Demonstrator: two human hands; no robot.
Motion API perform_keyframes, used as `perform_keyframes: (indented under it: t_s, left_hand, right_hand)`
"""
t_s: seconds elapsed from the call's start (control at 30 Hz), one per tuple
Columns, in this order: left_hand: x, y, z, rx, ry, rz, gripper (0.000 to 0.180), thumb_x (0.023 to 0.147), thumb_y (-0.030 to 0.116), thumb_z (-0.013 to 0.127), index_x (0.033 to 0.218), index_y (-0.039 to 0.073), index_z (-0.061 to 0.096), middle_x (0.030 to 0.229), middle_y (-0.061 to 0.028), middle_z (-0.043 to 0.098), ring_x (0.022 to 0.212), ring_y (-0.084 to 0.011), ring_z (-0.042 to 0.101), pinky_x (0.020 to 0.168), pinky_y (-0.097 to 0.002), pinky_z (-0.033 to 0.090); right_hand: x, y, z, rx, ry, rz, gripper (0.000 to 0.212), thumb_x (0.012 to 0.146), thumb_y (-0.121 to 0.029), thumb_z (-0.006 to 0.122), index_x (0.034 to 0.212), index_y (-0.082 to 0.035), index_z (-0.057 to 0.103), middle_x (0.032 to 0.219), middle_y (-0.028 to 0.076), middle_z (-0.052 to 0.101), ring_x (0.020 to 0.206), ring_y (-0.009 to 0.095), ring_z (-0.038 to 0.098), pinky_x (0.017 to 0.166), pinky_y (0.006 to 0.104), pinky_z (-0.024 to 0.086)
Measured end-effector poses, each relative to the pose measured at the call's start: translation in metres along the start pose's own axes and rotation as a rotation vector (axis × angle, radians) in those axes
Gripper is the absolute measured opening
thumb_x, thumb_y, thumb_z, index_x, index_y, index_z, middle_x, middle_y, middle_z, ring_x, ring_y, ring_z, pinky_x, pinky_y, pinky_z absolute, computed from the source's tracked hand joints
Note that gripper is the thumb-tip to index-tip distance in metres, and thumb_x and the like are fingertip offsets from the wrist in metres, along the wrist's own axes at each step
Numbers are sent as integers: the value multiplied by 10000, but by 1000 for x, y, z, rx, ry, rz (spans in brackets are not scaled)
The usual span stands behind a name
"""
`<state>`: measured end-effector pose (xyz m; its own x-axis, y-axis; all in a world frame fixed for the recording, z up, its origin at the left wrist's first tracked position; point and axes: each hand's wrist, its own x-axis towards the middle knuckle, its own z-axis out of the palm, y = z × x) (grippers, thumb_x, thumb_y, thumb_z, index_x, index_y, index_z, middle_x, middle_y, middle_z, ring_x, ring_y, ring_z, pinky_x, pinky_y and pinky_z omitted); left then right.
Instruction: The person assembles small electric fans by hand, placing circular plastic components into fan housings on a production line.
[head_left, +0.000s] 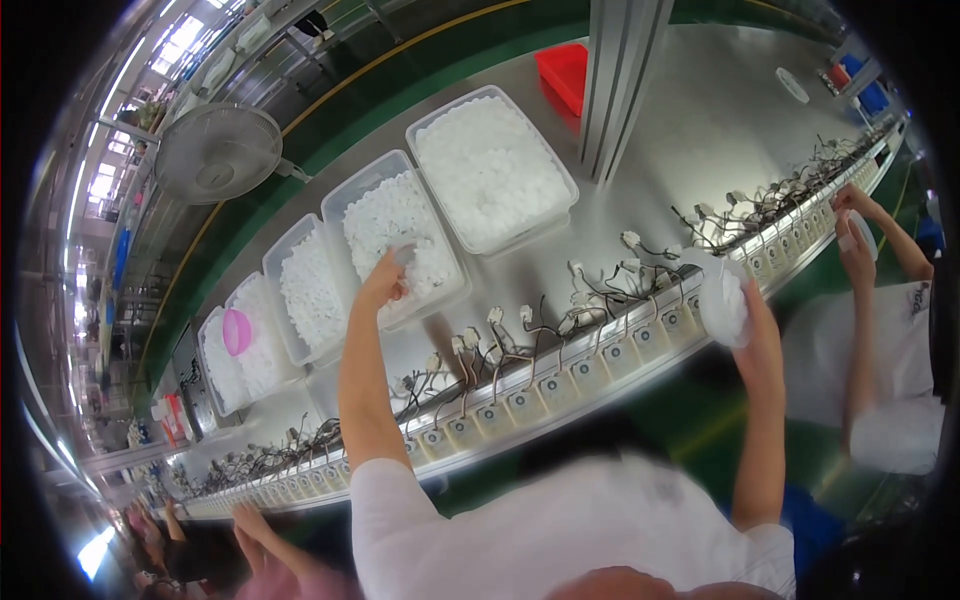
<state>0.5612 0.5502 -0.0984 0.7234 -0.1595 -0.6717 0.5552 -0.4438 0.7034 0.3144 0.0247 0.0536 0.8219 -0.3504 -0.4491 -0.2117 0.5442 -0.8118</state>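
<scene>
My left hand [380, 282] reaches into a clear plastic bin [458, 282] of small white parts [385, 220]. Its fingers are curled at the rim of what looks like a small clear cup [406, 250], which sits among the parts and is hard to make out. On the right, my right hand [762, 335] grips a round white bowl [712, 312] from its right side, thumb near the rim. White pieces [733, 300] show inside that bowl, which is tilted and held over the near edge of the row of fixtures.
A larger bin of white pieces [490, 170] stands to the right, and more bins [300, 290] to the left, one with a pink cup [236, 332]. Wired connectors [495, 335] line the conveyor rail [560, 390]. A metal post [620, 90] rises behind. Co-workers' hands [855, 240] are at right.
</scene>
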Motion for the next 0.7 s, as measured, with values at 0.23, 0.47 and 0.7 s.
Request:
perform_keyframes:
  t_s: [0.23, 0.47, 0.7]
  left_hand:
    - [-20, 11, 3, -497, -48, 109, 617, 812, 38, 373, 1402, 200, 290, 1200, -148, 477, 959, -336, 602, 684, -438, 540]
    - [-20, 23, -7, -732, -15, 110, 542, 878, 228, 452, 1402, 187, 321, 1386, -117, 398, 1242, -352, 428, 910, -573, 447]
    - [-32, 22, -4, -1019, -148, 168, 485, 891, 322, 536, 1308, 108, 414, 1286, -135, 494, 1212, -348, 453, 915, -530, 455]
  right_hand:
    - [3, 0, 11, -31, -7, -25, 406, 983, -316, 445, 1187, 26, 528, 1137, 89, 593, 1033, 166, 572, 897, 300, 452]
    - [7, 18, 24, -18, 45, -20, 397, 979, -321, 449, 1175, 11, 543, 1119, 81, 607, 1030, 165, 577, 925, 307, 440]
    - [2, 22, 25, -7, 81, 20, 408, 978, -346, 443, 1144, 6, 567, 1090, 84, 627, 997, 170, 599, 897, 306, 466]
